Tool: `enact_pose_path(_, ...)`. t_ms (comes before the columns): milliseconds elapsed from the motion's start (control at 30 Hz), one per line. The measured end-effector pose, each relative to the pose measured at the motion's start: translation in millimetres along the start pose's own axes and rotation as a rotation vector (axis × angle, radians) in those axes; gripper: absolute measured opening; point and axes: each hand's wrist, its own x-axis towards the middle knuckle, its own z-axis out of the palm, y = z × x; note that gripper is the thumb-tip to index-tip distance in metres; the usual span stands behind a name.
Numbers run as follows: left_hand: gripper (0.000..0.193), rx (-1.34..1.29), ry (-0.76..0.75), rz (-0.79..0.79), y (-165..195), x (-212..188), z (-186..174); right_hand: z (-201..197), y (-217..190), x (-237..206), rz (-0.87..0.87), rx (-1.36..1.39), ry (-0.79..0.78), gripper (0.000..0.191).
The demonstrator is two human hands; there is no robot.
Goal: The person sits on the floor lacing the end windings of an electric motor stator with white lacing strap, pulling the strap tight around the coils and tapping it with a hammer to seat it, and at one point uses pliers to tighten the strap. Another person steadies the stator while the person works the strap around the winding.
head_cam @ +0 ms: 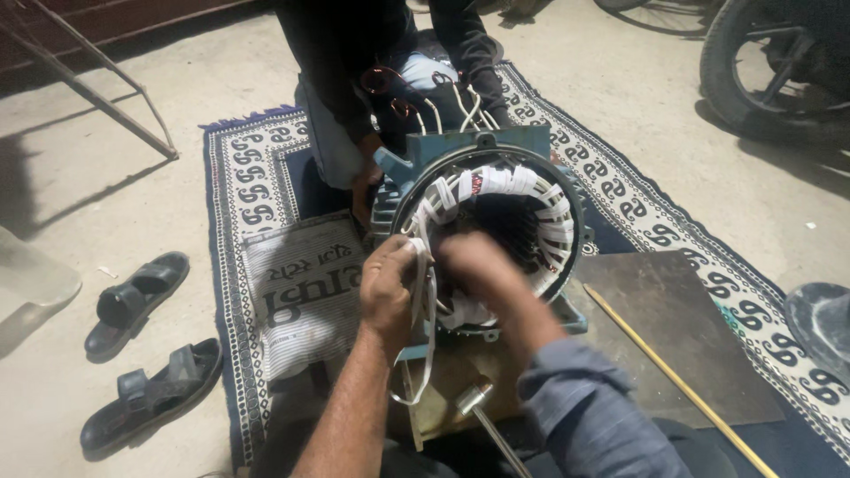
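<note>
A blue motor stator (460, 146) stands on its side on a patterned rug, its round opening facing me, with windings (522, 186) bound in white tape. My left hand (387, 288) grips a white tape strip (425, 341) at the lower left of the opening; the strip hangs down in a loop. My right hand (482, 265), blurred by motion, is pressed against the lower windings, and whether it holds anything is unclear. Another person sits behind the stator, a hand (365, 181) on its left side.
A dark board (673, 327) and a long wooden stick (673, 381) lie to the right. A newspaper (305, 288) lies left of the stator. A metal tool (482, 412) rests below it. Two black sandals (142, 341) lie on concrete at left. A motorcycle wheel (770, 62) stands at top right.
</note>
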Motion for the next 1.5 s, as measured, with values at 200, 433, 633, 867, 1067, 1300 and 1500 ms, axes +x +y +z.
enact_pose_path(200, 0.026, 0.103, 0.013, 0.084, 6, -3, 1, 9, -15, -41, 0.132, 0.890, 0.305, 0.022)
enact_pose_path(433, 0.025, -0.049, 0.033, -0.019, 10, -6, 7, -27, -47, -27, 0.382, 1.415, 0.387, 0.018)
enact_pose_path(633, 0.025, -0.038, 0.022, -0.019, 9, -5, 5, -16, -31, -4, 0.367, 1.491, 0.415, 0.012)
enact_pose_path(867, 0.025, -0.054, 0.009, 0.000, 4, -3, 4, -16, -21, 3, 0.328, 1.450, 0.417, 0.013)
enact_pose_path(1067, 0.026, -0.038, 0.025, -0.025, 3, -3, 3, -15, -24, 10, 0.305, 1.256, 0.406, 0.014)
enact_pose_path(1300, 0.025, 0.001, 0.029, 0.011, 1, -1, 7, -17, -18, 11, 0.155, 0.937, 0.457, 0.014)
enact_pose_path(1500, 0.026, -0.025, 0.077, -0.075, 16, -2, 15, 0, -17, -18, 0.234, 0.967, 0.420, 0.016)
